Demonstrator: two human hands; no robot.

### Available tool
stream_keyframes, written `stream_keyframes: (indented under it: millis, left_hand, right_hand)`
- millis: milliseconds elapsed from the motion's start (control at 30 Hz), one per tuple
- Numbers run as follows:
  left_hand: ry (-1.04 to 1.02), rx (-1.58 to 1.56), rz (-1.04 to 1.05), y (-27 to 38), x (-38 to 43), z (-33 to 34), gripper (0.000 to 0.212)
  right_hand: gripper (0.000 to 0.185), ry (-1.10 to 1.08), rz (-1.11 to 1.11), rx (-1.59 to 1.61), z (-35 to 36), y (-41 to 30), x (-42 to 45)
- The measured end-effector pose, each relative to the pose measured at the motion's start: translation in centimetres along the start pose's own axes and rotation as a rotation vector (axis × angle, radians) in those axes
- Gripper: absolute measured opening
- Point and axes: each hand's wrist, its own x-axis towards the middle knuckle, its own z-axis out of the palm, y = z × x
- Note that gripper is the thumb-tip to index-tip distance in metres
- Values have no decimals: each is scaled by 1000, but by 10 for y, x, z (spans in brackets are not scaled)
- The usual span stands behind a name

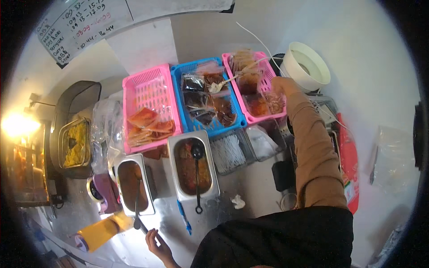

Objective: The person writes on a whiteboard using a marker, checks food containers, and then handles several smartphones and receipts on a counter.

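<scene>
My left hand [159, 246] is low in the view, its fingers partly curled beside a dark handle [143, 227]; whether it grips this is unclear. Above it stands a steel pan of brown sauce [129, 191] with a ladle [137, 204]. My right hand [283, 85], at the end of a brown sleeve, reaches to the right edge of a pink basket [241, 95] holding bagged sauces [249, 82]. A white round container [306, 67] is close beside that hand. Its fingers are mostly hidden, so any hold cannot be seen.
A blue basket [209, 130] holds dark sauce packets; another pink basket [150, 72] holds orange ones. A white cable plug [216, 87] lies over the blue basket. A second steel pan [192, 160] contains a black ladle [197, 181]. A yellow bottle [99, 232] lies at lower left.
</scene>
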Motion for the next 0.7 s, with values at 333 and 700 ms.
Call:
stream_keyframes:
  millis: [333, 700]
  left_hand:
    - [-360, -182, 119, 38, -17, 23, 20]
    - [-213, 104, 395, 10, -29, 40, 27]
  right_hand:
    - [20, 227, -15, -99, -19, -39, -60]
    - [20, -67, -552, 545, 132, -200, -351]
